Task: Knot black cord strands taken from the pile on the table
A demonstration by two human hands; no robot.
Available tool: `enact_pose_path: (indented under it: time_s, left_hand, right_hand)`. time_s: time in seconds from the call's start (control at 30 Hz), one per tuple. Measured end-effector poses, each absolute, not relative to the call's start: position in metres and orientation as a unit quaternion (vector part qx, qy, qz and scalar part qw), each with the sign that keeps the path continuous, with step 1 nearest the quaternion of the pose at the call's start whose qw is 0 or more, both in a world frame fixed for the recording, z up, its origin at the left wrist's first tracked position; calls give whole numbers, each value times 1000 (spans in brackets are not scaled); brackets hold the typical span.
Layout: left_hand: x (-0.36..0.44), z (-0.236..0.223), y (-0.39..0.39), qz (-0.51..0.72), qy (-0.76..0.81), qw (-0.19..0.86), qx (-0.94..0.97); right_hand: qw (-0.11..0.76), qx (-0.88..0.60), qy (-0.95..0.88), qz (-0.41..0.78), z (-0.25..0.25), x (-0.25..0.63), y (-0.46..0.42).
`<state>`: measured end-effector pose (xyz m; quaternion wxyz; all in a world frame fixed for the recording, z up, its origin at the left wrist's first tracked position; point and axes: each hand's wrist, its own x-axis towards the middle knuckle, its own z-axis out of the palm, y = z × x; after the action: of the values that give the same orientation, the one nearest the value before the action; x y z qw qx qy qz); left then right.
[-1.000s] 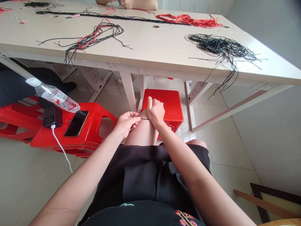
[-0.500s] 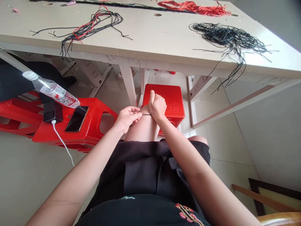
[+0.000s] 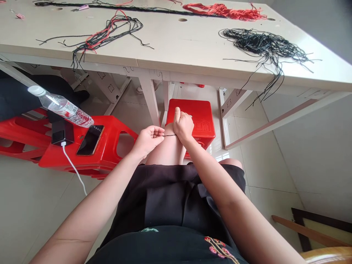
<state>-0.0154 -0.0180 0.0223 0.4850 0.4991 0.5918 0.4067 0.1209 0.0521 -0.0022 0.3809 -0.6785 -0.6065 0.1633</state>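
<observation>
A short stretch of thin black cord (image 3: pixel 169 135) runs level across the bare thigh just behind the knee. Its left end is pinched between the thumb and fingertips of my left hand (image 3: pixel 148 141). My right hand (image 3: pixel 183 124) lies on the knee with its fingers curled and its thumb pointing up. The cord passes in under the heel of that hand, where the rest of it is hidden.
On the table (image 3: pixel 181 44) ahead lie a black cord bundle (image 3: pixel 264 44), a black-and-red bundle (image 3: pixel 107 33) and red cords (image 3: pixel 225 11). A red stool (image 3: pixel 192 113) stands beyond the knee. Another stool (image 3: pixel 110 161) holds a bottle (image 3: pixel 66 107), phone (image 3: pixel 90 140) and charger (image 3: pixel 62 131).
My left hand has shifted very slightly left, and a little more cord shows between the hands. The right hand stays on the knee. The view has tilted slightly.
</observation>
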Motion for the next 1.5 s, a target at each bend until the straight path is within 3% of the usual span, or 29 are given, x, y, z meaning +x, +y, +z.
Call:
enact_pose_path:
  time_s: [0.3, 0.8, 1.13, 1.5]
  left_hand:
    - [-18, 17, -18, 383, 571, 426, 587]
    - [-20, 9, -18, 440, 553, 416, 572]
    - [-20, 10, -20, 372, 573, 401, 611]
    - [-22, 7, -21, 418, 533, 416, 607]
  right_hand:
    - [394, -675, -602, 163, -5, 120, 53]
    - [390, -671, -609, 165, -5, 120, 51]
    - [384, -673, -610, 165, -6, 119, 50]
    - [387, -673, -608, 165, -7, 118, 50]
